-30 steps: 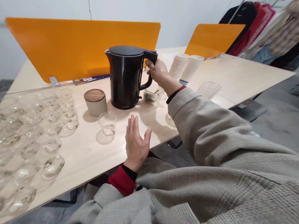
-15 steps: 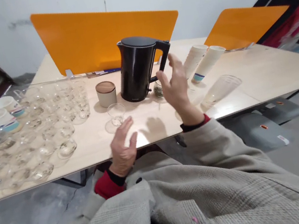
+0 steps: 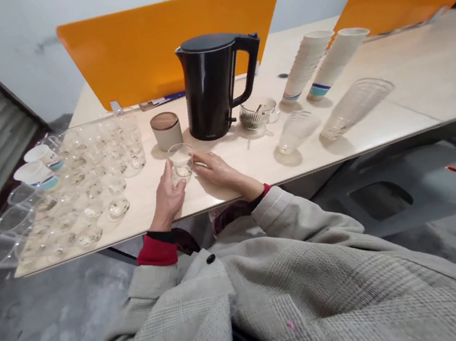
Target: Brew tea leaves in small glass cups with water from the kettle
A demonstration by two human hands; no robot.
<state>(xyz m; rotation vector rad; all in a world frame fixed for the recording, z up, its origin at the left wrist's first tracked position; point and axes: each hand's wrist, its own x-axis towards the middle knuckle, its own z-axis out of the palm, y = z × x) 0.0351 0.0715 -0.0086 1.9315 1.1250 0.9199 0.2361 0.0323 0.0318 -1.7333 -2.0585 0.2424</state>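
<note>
A small clear glass cup stands on the pale wooden table, in front of a black electric kettle. My left hand curls against the cup's left side, thumb and fingers on the glass. My right hand lies low on the table with its fingers stretched out, the tips touching the cup's right side. A beige canister with a wooden lid stands left of the kettle. Nothing touches the kettle's handle.
Several small glass cups crowd the table's left part, with paper cups and plastic cups beyond. Right of the kettle are a glass mug with a strainer, lying paper-cup stacks and plastic-cup stacks. Orange dividers stand behind.
My right hand let go of the kettle's handle and came down to the small glass cup. My left hand moved forward onto the cup. The view swung left.
</note>
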